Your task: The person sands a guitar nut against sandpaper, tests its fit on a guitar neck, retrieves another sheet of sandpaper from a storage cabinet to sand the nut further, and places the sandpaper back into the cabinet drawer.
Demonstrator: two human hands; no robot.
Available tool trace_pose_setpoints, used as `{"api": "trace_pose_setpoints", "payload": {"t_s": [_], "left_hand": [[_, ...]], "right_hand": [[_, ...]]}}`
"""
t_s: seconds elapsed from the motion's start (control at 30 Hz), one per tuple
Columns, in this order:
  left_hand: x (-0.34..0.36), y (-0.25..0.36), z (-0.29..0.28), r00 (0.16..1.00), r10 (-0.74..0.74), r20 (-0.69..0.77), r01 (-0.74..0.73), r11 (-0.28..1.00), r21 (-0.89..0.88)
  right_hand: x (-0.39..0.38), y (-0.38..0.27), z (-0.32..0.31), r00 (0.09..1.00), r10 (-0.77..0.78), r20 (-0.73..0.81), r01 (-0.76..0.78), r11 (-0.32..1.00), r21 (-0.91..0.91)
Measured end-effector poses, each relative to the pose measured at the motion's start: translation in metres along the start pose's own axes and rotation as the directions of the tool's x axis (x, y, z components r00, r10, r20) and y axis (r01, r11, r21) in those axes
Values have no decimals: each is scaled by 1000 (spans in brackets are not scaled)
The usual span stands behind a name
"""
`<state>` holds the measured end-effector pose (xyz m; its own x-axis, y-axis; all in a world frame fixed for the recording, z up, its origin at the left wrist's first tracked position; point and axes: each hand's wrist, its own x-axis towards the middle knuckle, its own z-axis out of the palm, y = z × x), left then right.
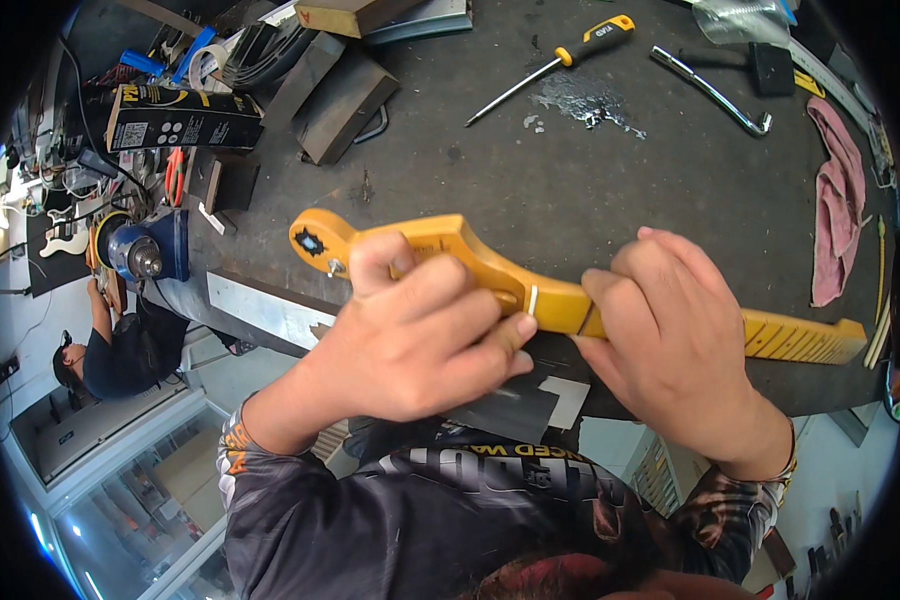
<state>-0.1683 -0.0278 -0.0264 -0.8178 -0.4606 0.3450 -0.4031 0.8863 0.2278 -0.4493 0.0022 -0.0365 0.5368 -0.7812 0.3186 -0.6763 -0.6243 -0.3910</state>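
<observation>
A guitar neck (805, 338) of glossy amber wood lies across both hands above the near part of the dark workbench. Its headstock (435, 236) points left, and the fretted part runs off to the right. My left hand (420, 335) is closed over the headstock, its fingertips close to the pale nut (533, 300). Whether those fingers also pinch something small is hidden. Wrapped around the neck just right of the nut is my right hand (665, 335). A metal tuner post (336, 267) shows at the headstock's left end.
Beyond the neck lie a screwdriver (560, 65), a chrome bar tool (710, 90), a black-headed mallet (770, 68) and a pink cloth (836, 200). Dark blocks (345, 110) and a black package (185, 118) crowd the back left. Another person (130, 350) works at far left.
</observation>
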Motion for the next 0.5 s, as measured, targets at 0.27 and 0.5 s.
{"api": "trace_pose_setpoints", "payload": {"t_s": [0.27,0.5], "left_hand": [[24,-22,-2,963,-176,203,214,959,-184],[27,-24,1,961,-187,205,236,940,-247]], "right_hand": [[15,22,3,991,113,74,-118,991,62],[24,21,12,996,89,31,-93,978,187]]}}
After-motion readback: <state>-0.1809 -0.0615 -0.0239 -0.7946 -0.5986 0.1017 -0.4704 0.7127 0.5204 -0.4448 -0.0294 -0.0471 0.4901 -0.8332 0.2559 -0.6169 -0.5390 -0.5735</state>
